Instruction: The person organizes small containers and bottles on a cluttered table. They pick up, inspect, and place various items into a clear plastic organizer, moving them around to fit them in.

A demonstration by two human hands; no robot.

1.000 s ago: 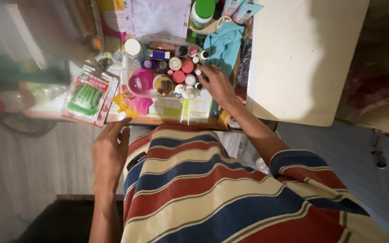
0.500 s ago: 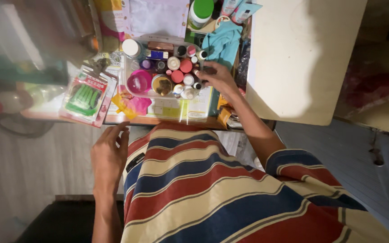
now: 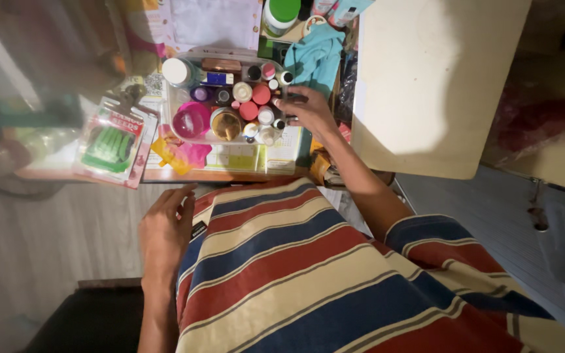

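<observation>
My right hand (image 3: 310, 112) reaches over the right side of a clear tray (image 3: 184, 134) packed with several small jars and bottles with red, white and pink caps. Its fingertips rest among the small bottles at the tray's right edge; whether they grip one I cannot tell. My left hand (image 3: 163, 236) lies low at the edge of my striped shirt (image 3: 308, 274), fingers apart, holding nothing. A pink round tub (image 3: 191, 121) and a brown open jar (image 3: 225, 123) sit in the tray's front.
A packet of green items on a red card (image 3: 109, 147) lies left of the tray. A teal cloth (image 3: 315, 55) and a green-lidded white jar (image 3: 281, 14) sit behind it. A pale cabinet door (image 3: 439, 85) stands at the right.
My right hand has moved farther back along the tray's right edge. My left hand has dropped slightly lower beside my shirt.
</observation>
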